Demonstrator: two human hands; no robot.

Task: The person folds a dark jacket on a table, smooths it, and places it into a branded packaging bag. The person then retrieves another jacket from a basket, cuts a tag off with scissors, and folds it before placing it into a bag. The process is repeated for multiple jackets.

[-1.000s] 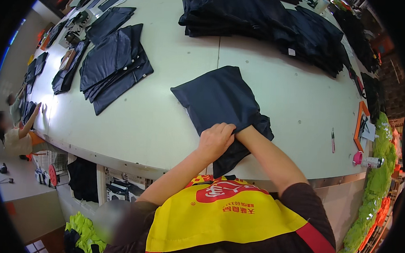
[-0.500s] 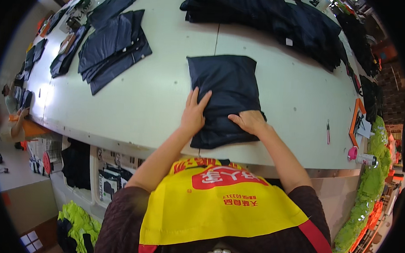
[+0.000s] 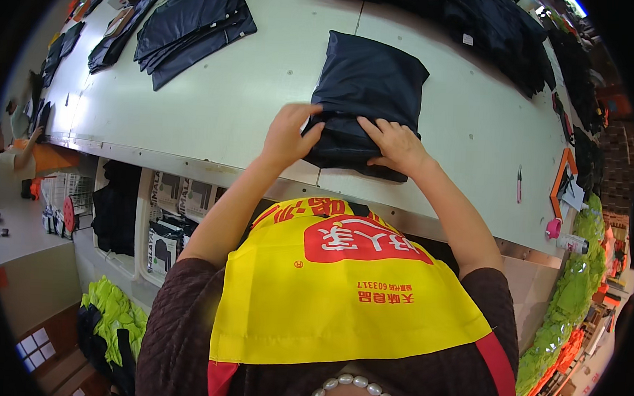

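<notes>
A folded dark navy garment (image 3: pixel 372 73) lies on the table right in front of me, its near part doubled over in layers. At its left edge is my left hand (image 3: pixel 289 134), fingers curled in at the fold and the thumb lower on the edge; the fingertips are partly hidden. My right hand (image 3: pixel 402 149) rests on top of the near right part, fingers stretched out, with the thumb apart from them.
Dark folded garments (image 3: pixel 197 30) are stacked at the far left, and a larger dark pile (image 3: pixel 494 36) lies at the far right. A pen (image 3: pixel 519 185), an orange frame (image 3: pixel 562 182) and a pink tape roll (image 3: pixel 553 227) lie toward the right edge. Another person (image 3: pixel 22 150) is at the left.
The garment appears higher in view and slightly turned. My left hand has moved from its upper surface to its left edge, and my right hand's fingers have stretched out over the fold.
</notes>
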